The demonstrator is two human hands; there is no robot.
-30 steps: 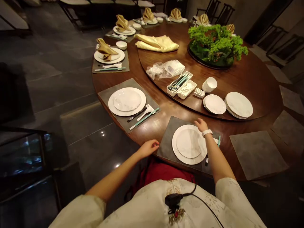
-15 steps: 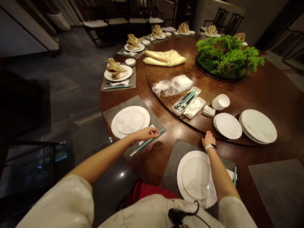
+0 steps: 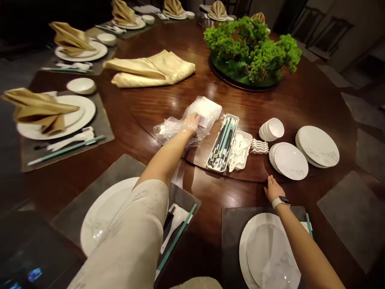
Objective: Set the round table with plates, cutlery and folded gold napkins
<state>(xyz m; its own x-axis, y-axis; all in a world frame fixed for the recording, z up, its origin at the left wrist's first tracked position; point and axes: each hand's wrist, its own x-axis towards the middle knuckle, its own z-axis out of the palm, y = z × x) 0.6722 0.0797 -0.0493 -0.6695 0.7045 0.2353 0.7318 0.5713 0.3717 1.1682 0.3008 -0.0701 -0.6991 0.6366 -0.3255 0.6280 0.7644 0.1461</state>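
Note:
My left hand (image 3: 192,121) reaches across the turntable onto a clear plastic bag (image 3: 171,129) with a white packet (image 3: 207,110) in it. Its fingers lie over the packet's near side, slightly bent, and their tips are partly hidden. My right hand (image 3: 273,188), a watch on its wrist, rests with fingers extended at the turntable's edge, just in front of the stacked small plates (image 3: 290,160). Right of the bag stand a tray of chopsticks (image 3: 223,142) and a tray of white spoons (image 3: 240,149). Wavy white rests (image 3: 259,146) lie beside them.
Stacked bowls (image 3: 272,129) and large plates (image 3: 317,146) stand at the right. A folded yellow cloth (image 3: 156,70) and a green plant centrepiece (image 3: 252,52) lie further back. Place settings with folded napkins (image 3: 39,110) line the left rim. A plate (image 3: 270,249) sits before me.
My left hand has moved from the chopsticks at the left setting forward onto the plastic bag. My right hand stays at the turntable's edge. The view has shifted closer to the table.

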